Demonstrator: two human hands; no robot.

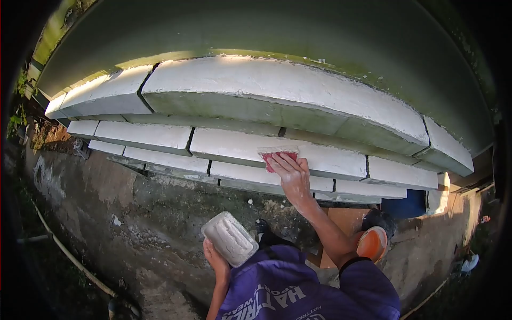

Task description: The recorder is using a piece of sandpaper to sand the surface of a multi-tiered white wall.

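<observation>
My right hand (294, 178) grips a flat red plastic scraper (277, 161), its far edge loaded with white paste. That edge rests on the white-coated face of a middle-row block (228, 143). My left hand (216, 256) supports a shallow rectangular tub (231, 239) from its left side. White putty-like paste fills it, with a ridged surface. Above the scraper runs a larger row of blocks (272, 78), coated white on the upper face, with greenish bare undersides. Dark vertical gaps separate the blocks.
Below the blocks is a stained concrete floor (160, 224). An orange bucket (372, 244) stands at my right, beside a brown board (348, 220) and a dark bundle (378, 222). A pale pipe (72, 260) crosses the left side. A green wall (272, 28) rises behind the blocks.
</observation>
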